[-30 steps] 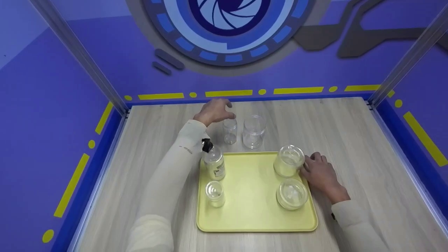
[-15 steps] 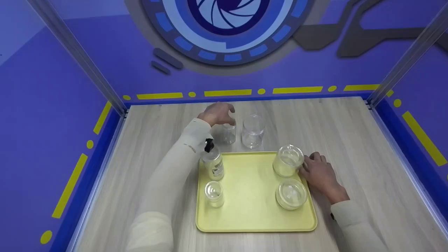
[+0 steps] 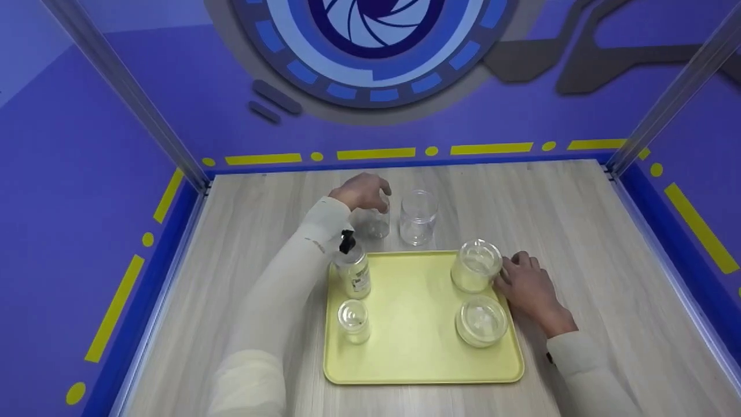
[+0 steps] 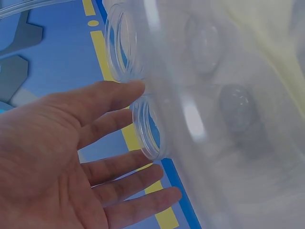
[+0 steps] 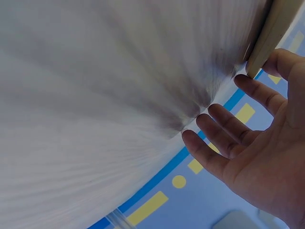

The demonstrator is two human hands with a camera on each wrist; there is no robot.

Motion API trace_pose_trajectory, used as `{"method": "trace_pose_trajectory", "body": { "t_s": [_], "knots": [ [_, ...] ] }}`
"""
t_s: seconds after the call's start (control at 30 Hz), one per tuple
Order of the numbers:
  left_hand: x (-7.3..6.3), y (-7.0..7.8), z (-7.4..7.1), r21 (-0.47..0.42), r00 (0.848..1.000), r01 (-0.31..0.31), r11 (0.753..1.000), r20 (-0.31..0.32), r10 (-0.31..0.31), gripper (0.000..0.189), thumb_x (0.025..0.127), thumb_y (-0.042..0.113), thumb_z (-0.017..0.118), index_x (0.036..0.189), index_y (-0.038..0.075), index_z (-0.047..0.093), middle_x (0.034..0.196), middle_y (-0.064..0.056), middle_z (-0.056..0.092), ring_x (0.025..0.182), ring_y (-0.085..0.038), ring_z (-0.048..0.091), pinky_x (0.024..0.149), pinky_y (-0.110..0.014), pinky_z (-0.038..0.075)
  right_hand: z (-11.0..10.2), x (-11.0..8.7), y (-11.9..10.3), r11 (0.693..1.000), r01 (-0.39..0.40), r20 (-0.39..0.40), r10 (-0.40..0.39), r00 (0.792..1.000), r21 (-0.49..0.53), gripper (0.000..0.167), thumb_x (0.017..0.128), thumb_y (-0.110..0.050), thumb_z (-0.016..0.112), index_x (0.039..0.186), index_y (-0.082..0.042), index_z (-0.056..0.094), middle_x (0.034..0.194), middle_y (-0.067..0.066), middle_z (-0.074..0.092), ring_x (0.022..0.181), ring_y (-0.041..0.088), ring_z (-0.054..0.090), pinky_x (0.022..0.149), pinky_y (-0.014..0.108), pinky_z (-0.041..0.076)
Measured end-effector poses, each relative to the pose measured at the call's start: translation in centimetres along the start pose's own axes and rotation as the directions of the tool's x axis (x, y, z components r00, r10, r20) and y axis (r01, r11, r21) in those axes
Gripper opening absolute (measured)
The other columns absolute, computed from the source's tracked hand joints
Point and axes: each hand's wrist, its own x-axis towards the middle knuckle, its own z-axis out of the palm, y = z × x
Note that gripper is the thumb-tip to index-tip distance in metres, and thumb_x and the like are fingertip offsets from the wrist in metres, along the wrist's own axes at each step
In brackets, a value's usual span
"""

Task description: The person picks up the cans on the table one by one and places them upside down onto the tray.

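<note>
My left hand (image 3: 362, 191) is at a small clear jar (image 3: 379, 227) on the table behind the tray. In the left wrist view the thumb and loosely spread fingers (image 4: 119, 167) lie around the jar's rim (image 4: 147, 129); no firm grip shows. A wider clear jar (image 3: 418, 220) stands to its right. My right hand (image 3: 529, 289) rests beside the right edge of the yellow tray (image 3: 414, 365), next to a wide clear jar (image 3: 477, 269). Its fingertips (image 5: 190, 138) touch the table, and the thumb and index finger are at the tray's edge (image 5: 271, 38).
The tray carries a labelled clear bottle (image 3: 358, 281) at its back left, a small jar (image 3: 354, 324) in front of it, and a low round jar (image 3: 481, 324) at front right. Blue panels (image 3: 278, 139) wall the table in. My left forearm passes over the table left of the tray.
My left hand has come down and slightly nearer, from above the small jar to around its upper part. The right hand stays where it was beside the tray.
</note>
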Motion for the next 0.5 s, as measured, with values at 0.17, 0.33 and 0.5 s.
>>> {"method": "trace_pose_trajectory", "body": {
  "t_s": [0.17, 0.33, 0.5],
  "knots": [
    [-0.06, 0.06, -0.01, 0.005, 1.0, 0.0, 1.0, 0.01, 0.0, 0.048, 0.097, 0.019, 0.077, 0.144, 0.013, 0.067, 0.154, -0.012, 0.056, 0.138, -0.029, 0.053, 0.111, -0.045, 0.047, -0.08, 0.03, -0.02, 1.0, -0.002, 0.009, 0.002, 1.0, 0.008, 0.04, 0.104, -0.029, 0.064, 0.132, -0.001, 0.064, 0.121, 0.031, 0.054, 0.108, 0.052, 0.054, 0.078, 0.071, 0.05],
    [-0.15, 0.14, 0.03, 0.006, 1.0, -0.002, 1.0, 0.011, 0.001, 0.05, 0.097, 0.016, 0.076, 0.146, 0.013, 0.065, 0.153, -0.01, 0.057, 0.136, -0.028, 0.055, 0.11, -0.044, 0.048, -0.03, 0.07, 0.0, 1.0, 0.001, 0.01, -0.001, 1.0, 0.009, 0.041, 0.104, -0.029, 0.062, 0.134, -0.001, 0.064, 0.122, 0.032, 0.054, 0.109, 0.052, 0.054, 0.08, 0.07, 0.049],
    [-0.27, 0.23, 0.03, 0.018, 1.0, -0.009, 1.0, 0.014, 0.009, 0.051, 0.098, 0.014, 0.074, 0.148, 0.013, 0.064, 0.154, -0.009, 0.057, 0.138, -0.028, 0.054, 0.111, -0.044, 0.047, 0.0, 0.05, -0.04, 1.0, -0.004, 0.008, 0.004, 1.0, 0.015, 0.037, 0.104, -0.027, 0.063, 0.131, -0.001, 0.065, 0.12, 0.031, 0.054, 0.107, 0.052, 0.054, 0.078, 0.07, 0.049]
  ]
}}
